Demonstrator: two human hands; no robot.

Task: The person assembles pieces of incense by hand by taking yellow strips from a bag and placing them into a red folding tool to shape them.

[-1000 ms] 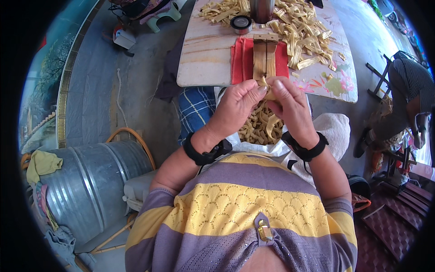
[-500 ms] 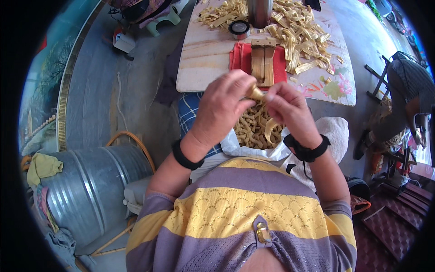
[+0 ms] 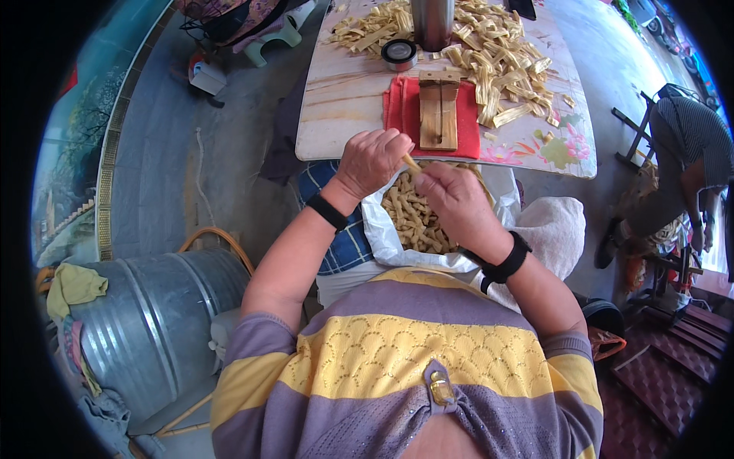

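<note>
Both hands meet over my lap, pinching one small tan strip [image 3: 412, 163] between them. My left hand [image 3: 371, 160] grips its left end and my right hand [image 3: 451, 195] its right end. Beneath them a white bag [image 3: 380, 229] lies open on my lap, filled with several folded tan pieces [image 3: 413, 218]. Just beyond, on the low table [image 3: 336, 115], a wooden block tool [image 3: 438, 112] rests on a red cloth [image 3: 401, 107]. A heap of loose tan strips [image 3: 489, 57] covers the table's far side.
A round black tin [image 3: 399, 53] and a metal cylinder [image 3: 433, 21] stand on the table. A galvanised metal tub [image 3: 153, 321] with rags on it sits at my left. Another person [image 3: 684, 161] bends over at the right. A small stool [image 3: 275, 34] stands far left.
My hands have come down from near the wooden block toward the bag on my lap. They still hold a strip between them.
</note>
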